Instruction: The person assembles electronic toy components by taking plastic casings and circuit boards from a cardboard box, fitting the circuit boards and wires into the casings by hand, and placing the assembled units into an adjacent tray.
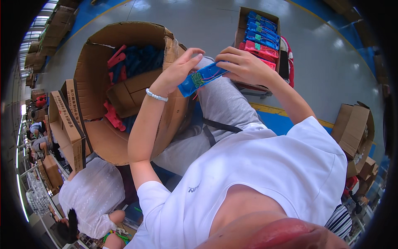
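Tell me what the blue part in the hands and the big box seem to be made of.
Blue part: likely moulded plastic, glossy, with a small green circuit board set in it. Big box: brown corrugated cardboard, matte, with creased flaps. Both hands, left hand and right hand, hold the part.

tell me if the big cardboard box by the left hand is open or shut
Open: the big cardboard box has its flaps spread, showing red and blue parts inside.

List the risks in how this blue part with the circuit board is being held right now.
1. The blue plastic part is gripped only at its ends by the left hand and right hand, in mid-air over the lap; a slip could drop it.
2. Its green circuit board and thin red wires lie exposed near the fingertips, so they might snag or pull loose.
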Demonstrator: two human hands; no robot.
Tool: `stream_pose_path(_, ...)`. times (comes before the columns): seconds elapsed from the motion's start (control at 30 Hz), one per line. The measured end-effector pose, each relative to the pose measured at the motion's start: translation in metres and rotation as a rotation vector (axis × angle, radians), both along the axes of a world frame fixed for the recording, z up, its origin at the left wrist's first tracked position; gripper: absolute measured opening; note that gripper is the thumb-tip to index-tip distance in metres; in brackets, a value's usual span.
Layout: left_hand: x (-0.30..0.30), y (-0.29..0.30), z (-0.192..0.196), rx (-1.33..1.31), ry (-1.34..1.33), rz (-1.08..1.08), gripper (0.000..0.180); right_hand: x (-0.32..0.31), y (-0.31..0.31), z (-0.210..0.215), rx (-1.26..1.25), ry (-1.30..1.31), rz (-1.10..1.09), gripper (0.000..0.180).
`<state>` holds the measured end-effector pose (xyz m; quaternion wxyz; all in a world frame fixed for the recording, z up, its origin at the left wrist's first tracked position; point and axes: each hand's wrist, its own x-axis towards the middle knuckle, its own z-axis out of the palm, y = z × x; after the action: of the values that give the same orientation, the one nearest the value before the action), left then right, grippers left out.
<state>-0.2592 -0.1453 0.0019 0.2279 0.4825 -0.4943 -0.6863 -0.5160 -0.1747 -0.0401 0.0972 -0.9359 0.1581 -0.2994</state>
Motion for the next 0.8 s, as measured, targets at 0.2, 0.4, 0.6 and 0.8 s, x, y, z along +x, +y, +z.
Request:
stream_pose_path(0.2,0.046,-0.025,0.012,-0.472,-0.057,0.425,0.04,-0.116,-0.087,-0.071,0.046,0.017,-0.558,0.036)
stream_pose_path(0.4,0.163,0.013,-0.007,-0.412,-0.146,0.827,0.032,-0.219,-0.201,-0.155,0.03,0.243,-0.938,0.034)
stream_pose_path(0.6,0.284,0.087,-0.098,-0.12,-0.419,0.981,0.029,-0.231,-0.255,-0.187,0.309,0.317,-0.701,0.032)
stream_pose_path(0.8,0.327,0.111,-0.208,-0.061,-1.139,0.497,0.039,-0.299,-0.298,-0.188,0.684,0.352,-0.655,0.041)
